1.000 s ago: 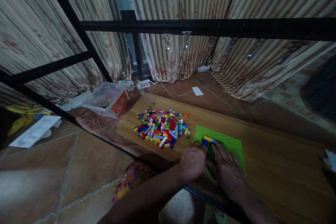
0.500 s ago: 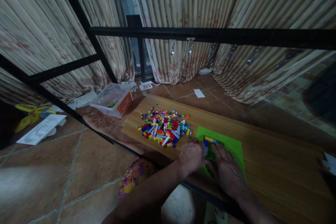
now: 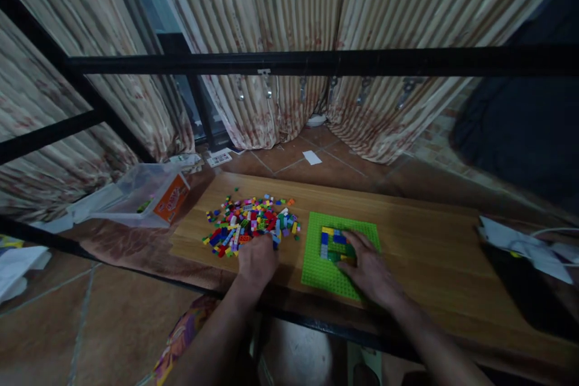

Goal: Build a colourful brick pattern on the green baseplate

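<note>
- Far left: a clear plastic bin [image 3: 115, 210] with an orange label is seen on the floor beside the wooden tabletop [image 3: 434, 253]; a few green pieces [image 3: 143, 206] are noted inside.
- Left part of tabletop: a pile of loose bricks [image 3: 246, 220] in mixed colours is spread out. These are unplaced; by eye, far more bricks are left here than have been fitted.
- Near edge of pile: the left hand [image 3: 259, 259] is placed among the bricks, its fingers curled downward. The fingertips are hidden; whether a brick is gripped cannot be told.
- Right of pile, apart from it: a green baseplate [image 3: 321, 274] is laid flat on the tabletop. Most of its visible studs are uncovered.
- On baseplate: a small brick structure [image 3: 324, 242] is set. Blue and yellow bricks are fitted along its left and far sides, with green ones inward. Work is judged to be partly done; completion of the right side cannot be confirmed, as it is partly covered.
- Right side of structure: the right hand [image 3: 368, 268] is rested there, thumb and fingers parted around that edge. No separate brick is seen held.
</note>
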Demonstrator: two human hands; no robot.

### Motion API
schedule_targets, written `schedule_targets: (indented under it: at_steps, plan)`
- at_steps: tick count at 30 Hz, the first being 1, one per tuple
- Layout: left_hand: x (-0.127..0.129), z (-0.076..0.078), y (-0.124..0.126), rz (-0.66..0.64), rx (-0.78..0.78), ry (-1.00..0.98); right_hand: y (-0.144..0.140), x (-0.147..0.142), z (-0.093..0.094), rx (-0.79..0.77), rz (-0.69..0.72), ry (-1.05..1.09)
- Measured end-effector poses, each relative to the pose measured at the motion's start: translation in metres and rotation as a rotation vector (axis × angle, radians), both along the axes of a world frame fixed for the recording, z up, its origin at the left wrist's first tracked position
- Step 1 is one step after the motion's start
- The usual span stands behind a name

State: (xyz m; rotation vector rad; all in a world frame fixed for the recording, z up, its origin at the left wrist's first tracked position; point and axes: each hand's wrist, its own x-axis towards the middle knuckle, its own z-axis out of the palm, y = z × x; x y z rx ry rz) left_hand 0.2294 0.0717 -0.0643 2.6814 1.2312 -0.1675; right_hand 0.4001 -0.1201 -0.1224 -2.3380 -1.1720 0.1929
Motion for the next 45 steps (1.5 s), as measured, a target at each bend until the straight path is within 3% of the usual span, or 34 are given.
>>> schedule_targets:
  at_steps: [13,23,29,34,45]
  plan:
    - [0.006,-0.008,-0.001,-0.012,0.082,0.027,-0.005,0.007,-0.003,0.036,-0.035,-0.010]
    - [0.004,-0.008,-0.006,-0.028,-0.031,-0.081,-0.005,0.014,-0.014,-0.032,-0.043,-0.120]
    - [-0.024,0.002,0.028,0.010,-0.031,-0.251,-0.005,0.015,-0.017,-0.027,-0.013,-0.150]
    - [-0.048,0.009,0.061,0.038,-0.042,-0.280,-0.004,0.014,-0.016,-0.021,-0.028,-0.162]
    - [-0.058,-0.006,0.069,0.009,0.042,-0.146,-0.003,0.014,-0.016,-0.047,-0.011,-0.161]
